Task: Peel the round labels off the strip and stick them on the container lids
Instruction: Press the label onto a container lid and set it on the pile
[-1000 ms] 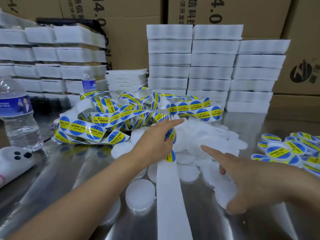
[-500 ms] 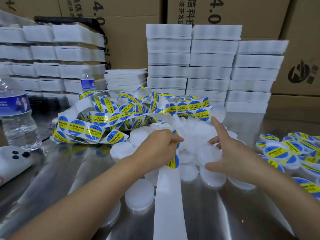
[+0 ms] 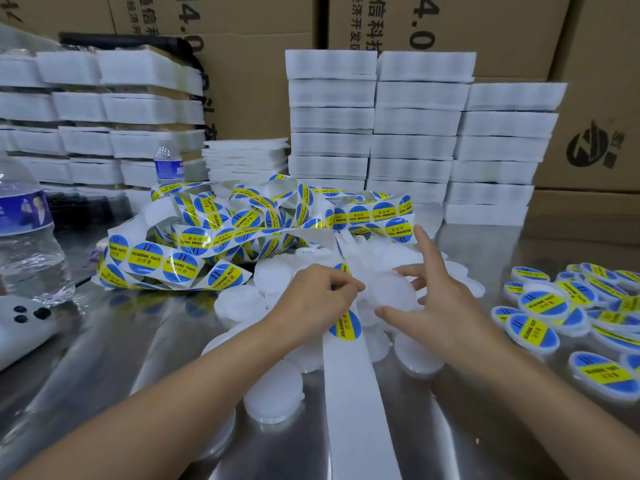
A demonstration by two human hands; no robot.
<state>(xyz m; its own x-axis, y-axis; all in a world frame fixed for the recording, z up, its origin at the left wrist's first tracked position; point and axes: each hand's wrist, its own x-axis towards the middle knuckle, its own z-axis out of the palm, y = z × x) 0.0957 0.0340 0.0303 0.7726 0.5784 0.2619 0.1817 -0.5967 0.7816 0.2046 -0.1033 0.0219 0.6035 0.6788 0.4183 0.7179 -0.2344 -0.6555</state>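
A long white backing strip [image 3: 349, 393] runs from the table's near edge up into a tangled heap of blue-and-yellow round labels [image 3: 214, 244]. My left hand [image 3: 318, 299] grips the strip just above one label [image 3: 347, 325] still on it. My right hand [image 3: 436, 299] holds a plain white lid [image 3: 391, 289] from the pile of unlabelled lids [image 3: 273, 389] between thumb and fingers, index finger raised. The lid sits right beside my left fingertips.
Labelled lids [image 3: 540, 306] lie spread at the right. White foam blocks [image 3: 415, 133] stack up behind, in front of cardboard boxes. A water bottle [image 3: 24, 237] and a white device [image 3: 20, 323] stand at the left on the shiny metal table [image 3: 121, 358].
My right hand moved left from the table's right side into the lid pile and picked up a lid. My left hand curled its fingers round the strip.
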